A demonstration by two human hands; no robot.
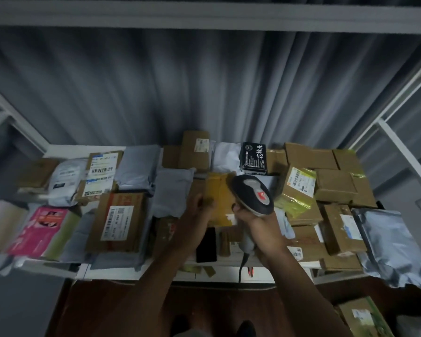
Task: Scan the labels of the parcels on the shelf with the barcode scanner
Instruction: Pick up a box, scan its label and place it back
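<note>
Both forearms are bare, with no sleeves, watch or gloves showing. The left hand (199, 205) and right hand (255, 222) wear no rings that can be made out.

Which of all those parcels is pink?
The pink parcel at the shelf's front left corner; its neighbours are brown cardboard boxes or grey and white bags.

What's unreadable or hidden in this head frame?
- Yellow parcel: any label is hidden by the barcode scanner and motion blur.
- Left hand: blurred, but fingers grip the parcel's edge.
- Right hand: grips the scanner; trigger finger hidden.
- Silver bag: cut off by the right edge.
- Label text on the brown box: too small.
</note>
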